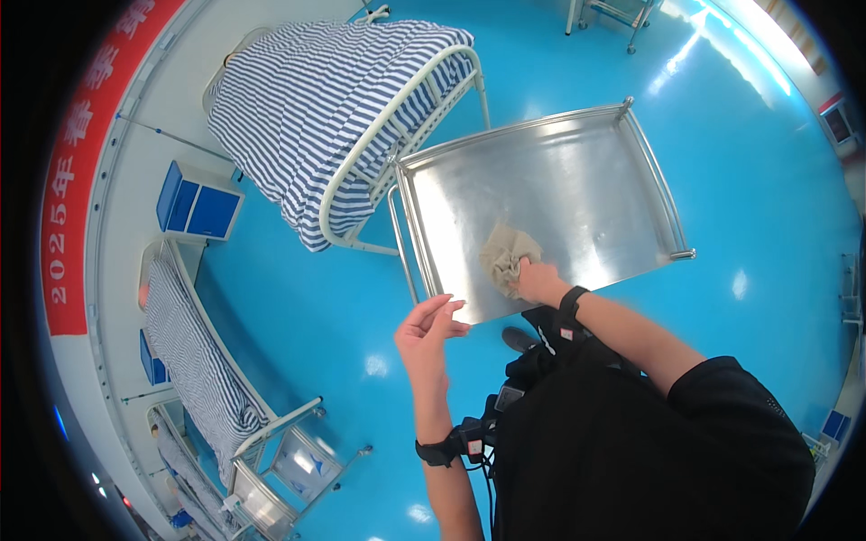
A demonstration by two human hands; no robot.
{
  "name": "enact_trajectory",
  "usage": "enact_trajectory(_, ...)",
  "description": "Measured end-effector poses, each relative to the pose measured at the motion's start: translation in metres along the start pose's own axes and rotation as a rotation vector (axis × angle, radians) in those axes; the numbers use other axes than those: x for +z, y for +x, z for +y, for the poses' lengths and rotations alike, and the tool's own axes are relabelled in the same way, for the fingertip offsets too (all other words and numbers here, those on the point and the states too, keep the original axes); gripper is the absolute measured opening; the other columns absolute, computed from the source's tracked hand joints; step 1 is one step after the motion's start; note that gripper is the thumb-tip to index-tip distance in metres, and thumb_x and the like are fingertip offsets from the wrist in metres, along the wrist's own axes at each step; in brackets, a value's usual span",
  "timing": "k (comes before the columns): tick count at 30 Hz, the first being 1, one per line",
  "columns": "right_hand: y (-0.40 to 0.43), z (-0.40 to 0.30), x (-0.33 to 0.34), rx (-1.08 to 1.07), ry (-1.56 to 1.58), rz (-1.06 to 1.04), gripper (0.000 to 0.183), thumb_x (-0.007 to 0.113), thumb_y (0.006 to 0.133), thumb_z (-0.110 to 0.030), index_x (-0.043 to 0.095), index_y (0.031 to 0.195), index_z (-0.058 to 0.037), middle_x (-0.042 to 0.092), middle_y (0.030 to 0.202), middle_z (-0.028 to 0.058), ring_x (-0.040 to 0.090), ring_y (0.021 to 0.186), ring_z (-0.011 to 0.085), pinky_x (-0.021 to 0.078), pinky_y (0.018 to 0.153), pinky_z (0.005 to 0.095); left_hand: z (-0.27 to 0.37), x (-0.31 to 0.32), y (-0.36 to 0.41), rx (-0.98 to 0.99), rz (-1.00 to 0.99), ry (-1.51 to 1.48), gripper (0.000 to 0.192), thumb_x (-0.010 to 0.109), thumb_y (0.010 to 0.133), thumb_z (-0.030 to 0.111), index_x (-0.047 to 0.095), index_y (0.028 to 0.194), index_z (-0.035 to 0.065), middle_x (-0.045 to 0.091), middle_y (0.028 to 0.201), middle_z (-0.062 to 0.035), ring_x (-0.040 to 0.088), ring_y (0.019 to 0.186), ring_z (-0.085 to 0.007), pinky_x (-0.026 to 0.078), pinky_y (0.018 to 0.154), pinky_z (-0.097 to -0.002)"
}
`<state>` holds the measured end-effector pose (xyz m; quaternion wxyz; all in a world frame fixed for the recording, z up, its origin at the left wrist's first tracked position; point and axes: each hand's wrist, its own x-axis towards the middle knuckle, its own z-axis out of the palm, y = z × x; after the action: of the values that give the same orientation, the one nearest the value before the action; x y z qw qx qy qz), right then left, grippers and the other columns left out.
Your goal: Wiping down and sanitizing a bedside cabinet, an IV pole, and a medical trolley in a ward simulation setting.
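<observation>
Before me stands a stainless steel trolley [541,176] with a smooth, shiny top and raised rails at its far and side edges. My right hand [539,280] grips a crumpled beige cloth [506,253], which lies against the trolley top close to the near edge. My left hand [429,326] is raised by the near left corner, fingers bent and apart, with nothing seen in it. Whether its fingertips touch the metal, I cannot tell. Black bands circle both my wrists.
Beyond the trolley's left side stands a bed [338,115] with striped bedding and a white frame. Along the wall are a blue and white bedside cabinet [213,211] and another striped bed [196,345]. A second metal trolley [308,460] stands lower left, another cart [619,13] at the top.
</observation>
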<state>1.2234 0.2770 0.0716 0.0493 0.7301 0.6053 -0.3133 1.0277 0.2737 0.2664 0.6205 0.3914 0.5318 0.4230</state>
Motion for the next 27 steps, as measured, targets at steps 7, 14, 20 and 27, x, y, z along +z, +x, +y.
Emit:
enact_trajectory(7, -0.029, 0.001, 0.017, 0.051, 0.003, -0.003, 0.052, 0.054, 0.081, -0.046, 0.042, 0.107, -0.0025, 0.063, 0.091, 0.0145, 0.062, 0.084, 0.0301, 0.0467, 0.071, 0.0390, -0.062, -0.050, 0.048, 0.013, 0.038, 0.226, 0.018, 0.056, 0.084, 0.014, 0.058, 0.091, -0.0020, 0.064, 0.079, -0.0111, 0.058, 0.054, -0.0127, 0.047, 0.050, -0.0238)
enact_trajectory(14, -0.028, 0.004, 0.018, 0.012, 0.022, 0.031, 0.048, 0.055, 0.079, -0.045, 0.046, 0.102, -0.0038, 0.064, 0.084, 0.0122, 0.062, 0.079, 0.0285, 0.0459, 0.067, 0.0392, -0.116, -0.071, 0.088, -0.044, 0.339, 0.104, 0.023, 0.037, 0.093, 0.021, 0.040, 0.079, 0.0034, 0.053, 0.064, -0.0094, 0.053, 0.046, -0.0150, 0.041, 0.040, -0.0230)
enact_trajectory(20, -0.011, -0.008, 0.000, -0.046, 0.008, 0.044, 0.040, 0.057, 0.077, -0.037, 0.047, 0.098, -0.0041, 0.064, 0.082, 0.0117, 0.063, 0.077, 0.0287, 0.0463, 0.065, 0.0398, -0.171, -0.079, 0.115, 0.062, 0.466, 0.450, 0.031, 0.035, 0.094, 0.024, 0.039, 0.074, 0.0013, 0.048, 0.062, -0.0120, 0.046, 0.047, -0.0223, 0.036, 0.045, -0.0346)
enact_trajectory(27, 0.064, -0.022, -0.044, -0.031, 0.055, 0.038, 0.044, 0.057, 0.077, -0.039, 0.047, 0.099, -0.0022, 0.063, 0.084, 0.0147, 0.062, 0.079, 0.0305, 0.0469, 0.067, 0.0416, -0.188, -0.071, 0.130, -0.256, 0.577, 0.519, 0.036, 0.040, 0.085, 0.027, 0.050, 0.074, -0.0055, 0.055, 0.074, -0.0196, 0.049, 0.066, -0.0338, 0.037, 0.060, -0.0428)
